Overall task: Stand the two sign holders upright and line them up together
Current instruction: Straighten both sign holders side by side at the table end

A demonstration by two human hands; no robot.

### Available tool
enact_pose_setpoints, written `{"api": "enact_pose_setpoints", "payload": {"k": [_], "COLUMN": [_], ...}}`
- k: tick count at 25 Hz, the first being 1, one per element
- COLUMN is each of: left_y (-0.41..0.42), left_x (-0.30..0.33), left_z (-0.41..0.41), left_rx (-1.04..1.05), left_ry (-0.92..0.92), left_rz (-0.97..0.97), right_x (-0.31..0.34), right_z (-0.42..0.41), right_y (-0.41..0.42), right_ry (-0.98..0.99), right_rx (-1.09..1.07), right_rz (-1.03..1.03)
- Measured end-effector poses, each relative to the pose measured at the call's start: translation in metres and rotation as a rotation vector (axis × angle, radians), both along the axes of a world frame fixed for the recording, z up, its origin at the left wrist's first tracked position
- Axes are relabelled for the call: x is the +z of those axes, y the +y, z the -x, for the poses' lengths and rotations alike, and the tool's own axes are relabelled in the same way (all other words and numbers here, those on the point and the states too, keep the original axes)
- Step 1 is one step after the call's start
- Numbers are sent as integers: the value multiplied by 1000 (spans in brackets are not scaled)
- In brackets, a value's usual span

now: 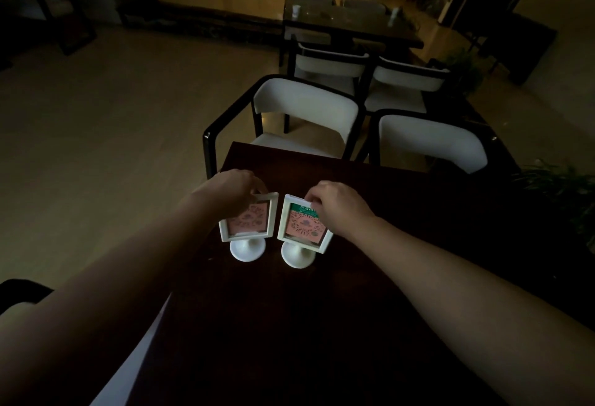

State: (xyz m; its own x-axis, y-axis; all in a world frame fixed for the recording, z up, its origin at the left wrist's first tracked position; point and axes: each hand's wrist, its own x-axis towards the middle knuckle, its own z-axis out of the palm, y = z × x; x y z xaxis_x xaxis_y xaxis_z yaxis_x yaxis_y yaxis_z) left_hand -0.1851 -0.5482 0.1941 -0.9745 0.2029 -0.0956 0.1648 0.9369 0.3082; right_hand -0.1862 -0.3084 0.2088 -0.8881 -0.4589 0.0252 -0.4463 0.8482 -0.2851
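Note:
Two white sign holders with pink printed cards stand side by side on the dark wooden table (322,325), each on a round white foot. My left hand (227,191) grips the top left corner of the left sign holder (254,223). My right hand (335,204) grips the top right of the right sign holder (297,227), which has a green band along its card's top. A narrow gap separates the two frames, and the right one is turned slightly clockwise. My fingers hide parts of both top edges.
Two white-cushioned chairs with dark frames (302,109) (431,144) stand at the table's far edge. Behind them are two more chairs and a second dark table (347,24). Potted plants (560,190) stand at the right. Pale floor lies to the left.

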Motion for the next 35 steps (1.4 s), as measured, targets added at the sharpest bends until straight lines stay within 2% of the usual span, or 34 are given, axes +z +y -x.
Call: {"api": "enact_pose_setpoints", "payload": {"k": [16,35], "left_y": [-10,-11], "left_x": [-7,-14], "left_z": [5,7], "left_rx": [-71,-48], "left_ry": [25,33], "left_rz": [-36,-83], "right_x": [-2,-5], "right_z": [13,6], "right_y": [-2,-8], "right_ry": [-23,6], "right_rx": [89,19], "right_rz": [20,10]}}
